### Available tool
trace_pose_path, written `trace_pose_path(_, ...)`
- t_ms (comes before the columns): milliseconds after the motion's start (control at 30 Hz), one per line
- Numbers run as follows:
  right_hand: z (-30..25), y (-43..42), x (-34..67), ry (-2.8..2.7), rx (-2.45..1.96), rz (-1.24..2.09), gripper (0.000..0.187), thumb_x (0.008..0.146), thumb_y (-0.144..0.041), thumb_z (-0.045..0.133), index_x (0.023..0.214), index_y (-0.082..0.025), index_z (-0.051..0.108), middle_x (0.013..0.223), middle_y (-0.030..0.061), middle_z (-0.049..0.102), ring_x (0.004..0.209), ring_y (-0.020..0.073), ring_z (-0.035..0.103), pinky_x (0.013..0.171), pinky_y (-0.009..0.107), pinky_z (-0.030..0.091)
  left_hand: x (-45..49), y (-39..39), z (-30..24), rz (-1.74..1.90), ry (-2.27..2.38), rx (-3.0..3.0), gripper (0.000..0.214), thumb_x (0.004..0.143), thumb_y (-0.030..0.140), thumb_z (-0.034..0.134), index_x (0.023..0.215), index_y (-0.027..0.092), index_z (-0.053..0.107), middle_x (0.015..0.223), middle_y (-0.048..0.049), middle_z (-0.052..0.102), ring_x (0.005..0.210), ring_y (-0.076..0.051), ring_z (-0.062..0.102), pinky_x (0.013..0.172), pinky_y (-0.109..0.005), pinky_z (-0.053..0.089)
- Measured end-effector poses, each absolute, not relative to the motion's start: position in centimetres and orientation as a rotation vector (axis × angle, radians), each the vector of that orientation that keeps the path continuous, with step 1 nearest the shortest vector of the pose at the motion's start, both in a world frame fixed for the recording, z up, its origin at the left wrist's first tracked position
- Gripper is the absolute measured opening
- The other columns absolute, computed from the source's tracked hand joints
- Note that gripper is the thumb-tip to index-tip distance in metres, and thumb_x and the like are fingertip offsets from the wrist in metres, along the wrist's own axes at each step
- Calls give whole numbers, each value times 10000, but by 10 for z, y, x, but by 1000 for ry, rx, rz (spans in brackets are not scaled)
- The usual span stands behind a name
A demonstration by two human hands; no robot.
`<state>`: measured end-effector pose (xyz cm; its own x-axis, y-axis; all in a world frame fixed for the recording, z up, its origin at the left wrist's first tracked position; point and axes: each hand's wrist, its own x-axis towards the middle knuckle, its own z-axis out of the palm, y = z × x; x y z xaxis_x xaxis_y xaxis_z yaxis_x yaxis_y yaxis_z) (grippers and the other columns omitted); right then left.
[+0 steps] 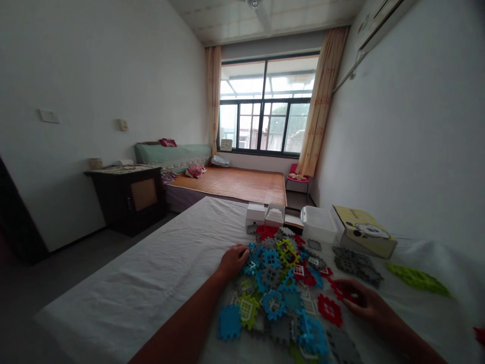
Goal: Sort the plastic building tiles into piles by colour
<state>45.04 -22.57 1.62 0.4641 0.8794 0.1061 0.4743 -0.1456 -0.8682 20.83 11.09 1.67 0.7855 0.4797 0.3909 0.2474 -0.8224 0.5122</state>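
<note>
Item: pile of interlocking plastic pieces [272, 277], blue, grey, red, lime and white — heaped on the white-covered tabletop [151, 273], between your two hands. Your left hand [234, 260]: fingers curled at the pile's left edge, beside blue pieces; whether it grips one, you cannot tell from this view. Your right hand [356, 297]: thumb and fingers pinching a red piece [337, 289], just above a red square [329, 310]. Beyond the right hand: dark grey pieces [358, 265], lime-green pieces [419, 279]. Behind — yellow box [364, 230], clear plastic container [319, 223], small white boxes [255, 215].
</note>
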Motion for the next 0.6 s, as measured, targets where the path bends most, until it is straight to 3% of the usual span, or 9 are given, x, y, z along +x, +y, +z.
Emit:
trace_pose_path(333, 13, -221, 450, -1175, -1909, 410, 510, 689, -469, 582, 1102, -170, 559, 1106, 103, 610, 1001, 246, 571, 810, 351, 491, 207, 107, 25, 679, 555, 2540, 405, 870, 409, 317, 794, 196, 653, 847, -40, 661, 823, -166, 583, 773, -246, 408)
trace_pose_path(600, 64, -267, 463, -1176, -2063, -32, 345, 690, -347, 547, 1001, -208, 602, 981, 47, 653, 889, 188, 600, 793, 328, 471, 214, 124, 19, 656, 490, 2519, 453, 835, 497, 315, 961, 213, 645, 1033, -36, 645, 969, -205, 569, 855, -268, 401)
